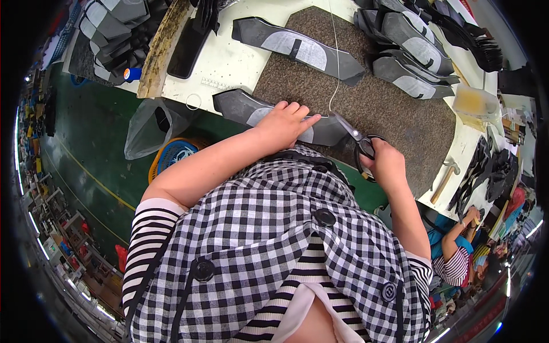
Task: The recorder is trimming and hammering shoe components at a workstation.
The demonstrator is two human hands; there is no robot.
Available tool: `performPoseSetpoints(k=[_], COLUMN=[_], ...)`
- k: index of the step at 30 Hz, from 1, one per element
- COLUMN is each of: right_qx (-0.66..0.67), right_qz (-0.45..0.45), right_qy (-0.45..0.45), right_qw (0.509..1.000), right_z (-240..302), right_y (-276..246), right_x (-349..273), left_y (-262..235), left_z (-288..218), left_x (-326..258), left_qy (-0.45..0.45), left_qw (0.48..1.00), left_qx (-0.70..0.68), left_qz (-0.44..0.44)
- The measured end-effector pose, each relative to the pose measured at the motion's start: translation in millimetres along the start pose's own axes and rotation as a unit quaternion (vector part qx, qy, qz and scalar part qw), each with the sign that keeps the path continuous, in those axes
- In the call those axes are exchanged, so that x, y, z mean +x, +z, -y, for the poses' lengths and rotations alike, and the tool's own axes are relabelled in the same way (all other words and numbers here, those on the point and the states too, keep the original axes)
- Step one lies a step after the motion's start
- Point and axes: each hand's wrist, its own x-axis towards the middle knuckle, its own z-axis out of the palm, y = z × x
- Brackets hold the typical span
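Note:
My left hand [284, 121] lies flat on a dark grey shoe upper piece [240, 108] with a lighter patch, pressing it onto a brown mat [389, 114] at the table's near edge. My right hand [384, 162] grips black-handled scissors [357, 140], with the blades pointing at the right end of that piece. A thin white thread [334, 57] runs up from near the scissor tips across the mat.
Another grey upper [297, 48] lies further back on the mat. Stacks of similar pieces [412, 43] sit at the back right and back left [114, 34]. A hammer [445, 180] lies at the right edge. A plastic bag [150, 123] and blue basket [174, 153] are below the table. Another person [457, 246] sits at right.

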Motion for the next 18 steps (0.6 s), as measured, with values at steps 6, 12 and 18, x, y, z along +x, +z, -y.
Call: performPoseSetpoints(k=[6,12,18], right_qx=[0.05,0.119,0.138], right_qz=[-0.065,-0.142,-0.119], right_qy=[0.009,-0.24,-0.364], right_qw=[0.997,0.953,0.913], right_z=[-3.5,13.0,20.9], right_y=[-13.8,0.6,9.3], right_x=[9.2,79.4,140.8], left_y=[-1.0,2.3,-0.4], left_z=[2.4,2.0,9.9], left_x=[-1.1,-4.4,-13.5], left_qy=[-0.002,-0.015,0.005], left_qw=[1.0,0.999,0.995], left_qx=[-0.005,-0.027,-0.071], left_qz=[-0.005,-0.01,-0.074])
